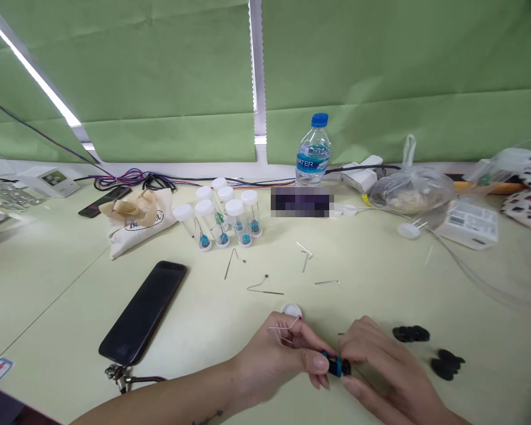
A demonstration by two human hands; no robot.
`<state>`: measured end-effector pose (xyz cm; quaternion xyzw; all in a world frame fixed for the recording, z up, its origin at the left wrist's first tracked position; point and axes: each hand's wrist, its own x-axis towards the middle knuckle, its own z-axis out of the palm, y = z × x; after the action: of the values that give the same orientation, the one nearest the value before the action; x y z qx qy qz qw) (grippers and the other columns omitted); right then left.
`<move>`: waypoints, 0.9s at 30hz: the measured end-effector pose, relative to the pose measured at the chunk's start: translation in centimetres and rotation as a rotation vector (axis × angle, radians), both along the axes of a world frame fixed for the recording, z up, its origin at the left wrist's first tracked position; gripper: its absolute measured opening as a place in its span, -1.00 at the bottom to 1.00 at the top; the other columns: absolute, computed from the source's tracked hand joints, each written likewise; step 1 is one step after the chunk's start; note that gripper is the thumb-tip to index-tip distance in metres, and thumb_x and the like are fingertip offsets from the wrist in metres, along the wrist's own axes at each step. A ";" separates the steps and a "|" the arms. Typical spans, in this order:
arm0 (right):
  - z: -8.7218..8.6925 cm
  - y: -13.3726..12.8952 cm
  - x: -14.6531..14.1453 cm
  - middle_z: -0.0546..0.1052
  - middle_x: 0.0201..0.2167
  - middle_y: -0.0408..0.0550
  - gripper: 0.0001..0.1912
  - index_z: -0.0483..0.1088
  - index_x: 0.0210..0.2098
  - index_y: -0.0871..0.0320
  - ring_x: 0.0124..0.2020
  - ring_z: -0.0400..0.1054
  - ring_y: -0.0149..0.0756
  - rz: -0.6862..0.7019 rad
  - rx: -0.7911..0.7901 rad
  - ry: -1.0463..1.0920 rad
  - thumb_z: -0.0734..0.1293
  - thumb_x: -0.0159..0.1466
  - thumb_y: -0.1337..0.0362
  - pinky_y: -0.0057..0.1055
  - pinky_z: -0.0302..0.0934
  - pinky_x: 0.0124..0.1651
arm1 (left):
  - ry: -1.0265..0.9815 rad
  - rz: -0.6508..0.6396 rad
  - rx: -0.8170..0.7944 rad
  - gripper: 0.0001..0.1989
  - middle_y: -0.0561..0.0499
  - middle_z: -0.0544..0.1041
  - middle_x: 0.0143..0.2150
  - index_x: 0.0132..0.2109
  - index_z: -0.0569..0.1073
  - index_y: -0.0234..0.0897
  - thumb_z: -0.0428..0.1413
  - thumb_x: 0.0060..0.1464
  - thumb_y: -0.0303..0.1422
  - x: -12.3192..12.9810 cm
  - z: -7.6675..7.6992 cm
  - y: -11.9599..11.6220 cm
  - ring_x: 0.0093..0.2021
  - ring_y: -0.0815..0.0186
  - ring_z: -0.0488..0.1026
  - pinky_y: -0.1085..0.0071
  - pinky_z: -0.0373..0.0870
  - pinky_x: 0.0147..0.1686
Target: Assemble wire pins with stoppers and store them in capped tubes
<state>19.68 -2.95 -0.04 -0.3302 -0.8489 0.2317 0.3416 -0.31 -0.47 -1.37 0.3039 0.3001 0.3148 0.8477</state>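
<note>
My left hand (287,354) is closed, pinching a small blue-and-black cylinder (335,364) between thumb and fingers. A thin bent wire with a dark red tip (287,326) also sticks up from the left hand's fingers. My right hand (380,366) is closed around the cylinder's black end, with thumb and fingertips on either side; a thin dark line shows below its fingers, too fine to name. Just behind the left hand lies a white round cap (291,310), partly covered. Two bent wires with small dark ends, one the nearer wire (265,291), and several hex keys (327,283) lie beyond my hands.
Several clear tubes with white lids (206,221) stand at the back, blue pieces inside. A phone (144,313) and a cloth bag (139,221) are at left. Black oval pieces (411,334) lie right. Behind are a water bottle (313,154), cables and a plastic bag (411,189).
</note>
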 end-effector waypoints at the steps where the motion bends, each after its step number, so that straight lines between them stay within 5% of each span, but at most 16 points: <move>1: 0.0 0.0 0.0 0.41 -0.46 -0.11 -0.94 0.25 -0.29 0.11 -0.43 0.29 -0.29 0.003 -0.001 -0.008 0.24 0.28 0.39 -0.33 0.18 -0.35 | 0.001 -0.005 0.002 -0.75 -0.06 0.52 -0.58 -0.40 0.59 -0.47 0.40 -0.27 -0.38 0.0 0.0 0.0 -0.58 0.38 0.44 0.45 0.35 -0.50; 17: -1.4 -0.2 0.3 0.42 -0.28 -0.04 -0.66 0.22 -0.08 0.10 -0.30 0.32 -0.29 -0.035 0.013 0.043 0.26 0.22 0.55 -0.37 0.27 -0.30 | -0.035 0.042 -0.004 -0.75 -0.08 0.52 -0.57 -0.42 0.57 -0.47 0.39 -0.26 -0.36 0.0 0.1 0.2 -0.58 0.38 0.45 0.48 0.34 -0.52; 27: 0.1 -0.2 0.0 0.40 -0.43 -0.09 -0.92 0.25 -0.29 0.13 -0.39 0.25 -0.29 0.025 -0.005 -0.088 0.21 0.28 0.43 -0.33 0.15 -0.34 | -0.002 -0.002 0.014 -0.73 -0.06 0.53 -0.57 -0.41 0.58 -0.46 0.40 -0.28 -0.35 0.1 0.5 -0.1 -0.57 0.38 0.45 0.45 0.36 -0.50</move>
<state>19.69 -3.14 0.02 -0.3305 -0.8666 0.2231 0.3000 -0.23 -0.55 -0.87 0.3097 0.2966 0.3162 0.8462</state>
